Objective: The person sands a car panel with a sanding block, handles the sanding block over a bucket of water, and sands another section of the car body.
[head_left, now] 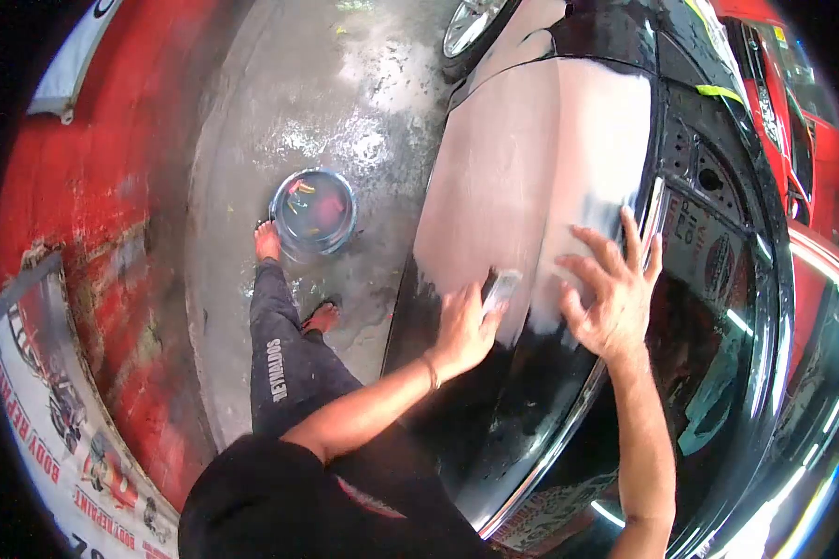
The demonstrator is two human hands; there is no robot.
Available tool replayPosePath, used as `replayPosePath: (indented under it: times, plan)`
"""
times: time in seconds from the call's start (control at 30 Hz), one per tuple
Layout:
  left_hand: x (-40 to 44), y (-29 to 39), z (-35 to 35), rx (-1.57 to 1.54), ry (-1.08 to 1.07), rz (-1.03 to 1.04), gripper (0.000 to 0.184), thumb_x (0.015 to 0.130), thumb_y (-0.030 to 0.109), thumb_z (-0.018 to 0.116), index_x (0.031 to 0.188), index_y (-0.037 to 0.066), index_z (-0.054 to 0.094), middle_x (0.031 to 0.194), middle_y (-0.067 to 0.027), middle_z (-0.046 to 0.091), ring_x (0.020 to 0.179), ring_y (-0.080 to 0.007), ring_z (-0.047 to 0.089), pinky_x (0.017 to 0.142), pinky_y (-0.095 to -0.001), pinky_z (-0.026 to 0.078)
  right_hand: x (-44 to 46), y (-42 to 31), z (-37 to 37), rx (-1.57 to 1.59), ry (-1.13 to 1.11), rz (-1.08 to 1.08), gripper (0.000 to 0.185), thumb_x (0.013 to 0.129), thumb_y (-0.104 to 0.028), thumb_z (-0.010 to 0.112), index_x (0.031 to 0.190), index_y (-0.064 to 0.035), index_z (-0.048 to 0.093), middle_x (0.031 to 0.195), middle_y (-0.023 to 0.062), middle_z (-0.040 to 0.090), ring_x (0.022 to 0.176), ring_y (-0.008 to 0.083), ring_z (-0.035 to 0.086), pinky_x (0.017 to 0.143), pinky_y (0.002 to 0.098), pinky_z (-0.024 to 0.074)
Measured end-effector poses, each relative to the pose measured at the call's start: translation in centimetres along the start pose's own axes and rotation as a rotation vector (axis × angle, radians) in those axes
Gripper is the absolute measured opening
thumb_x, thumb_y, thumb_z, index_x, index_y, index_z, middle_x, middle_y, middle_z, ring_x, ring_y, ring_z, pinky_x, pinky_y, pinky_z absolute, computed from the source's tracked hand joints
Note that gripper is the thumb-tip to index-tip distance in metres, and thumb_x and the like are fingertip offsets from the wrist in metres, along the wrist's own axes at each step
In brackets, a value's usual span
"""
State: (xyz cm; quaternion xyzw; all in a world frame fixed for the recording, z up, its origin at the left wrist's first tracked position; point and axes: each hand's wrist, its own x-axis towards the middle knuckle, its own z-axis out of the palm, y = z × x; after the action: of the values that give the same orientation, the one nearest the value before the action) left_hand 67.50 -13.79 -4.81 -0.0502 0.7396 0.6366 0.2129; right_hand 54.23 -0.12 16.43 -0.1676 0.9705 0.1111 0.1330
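In the head view, pinches a small, dark and pale-grey rectangular block between the fingers and thumb of the left hand, right at the grip and reaching past the fingertips, away from the wrist. Shows the block's long axis running roughly along the car's length, slightly tilted, close to parallel with the panel's crease. Rests it at the lower end of the matte pinkish-white panel, just beside the glossy black bodywork; whether fully flat, cannot tell.

Spreads the right hand wide, pinching nothing, over the same panel near the shiny silver window trim. Lies well to the right of the block, so clearly farther from it than the left. Includes, too, a round water-filled basin on the wet grey concrete floor, well apart from both hands.
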Motion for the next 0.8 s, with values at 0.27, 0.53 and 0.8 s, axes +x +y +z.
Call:
replayPosePath:
  times: [0.27,0.53,0.8]
  plan:
    - [29.2,-0.3,-2.4,-0.012,0.187,-0.131,0.044,0.104,0.034,0.075,0.124,-0.003,0.066,0.105,-0.0299,0.08,0.105,-0.0498,0.078,0.092,-0.0617,0.059,0.8,0.2,-0.5,0.082,-0.036,0.058,0.027,0.087,-0.036,0.072,0.105,-0.0259,0.089,0.156,-0.0038,0.07,0.173,0.0388,0.031,0.138,0.0751,0.0055]
    - [18.5,2.3,-0.2,-0.27,0.111,0.031,0.05,0.106,0.035,0.074,0.131,-0.007,0.063,0.116,-0.0335,0.076,0.106,-0.0557,0.076,0.096,-0.0623,0.058,1.0,0.4,-0.8,0.126,-0.024,0.073,0.026,0.084,-0.032,0.073,0.104,-0.0244,0.088,0.154,-0.0036,0.07,0.172,0.0404,0.032,0.138,0.075,0.0062]
    - [34.4,-0.3,-2.9,-0.07,0.103,-0.105,0.046,0.103,0.035,0.077,0.126,-0.003,0.065,0.117,-0.033,0.079,0.113,-0.0491,0.079,0.094,-0.0576,0.061,1.0,0.1,-1.0,0.145,-0.027,0.099,0.027,0.081,-0.031,0.075,0.104,-0.0244,0.087,0.153,-0.0045,0.069,0.171,0.0391,0.034,0.138,0.0759,0.0089]
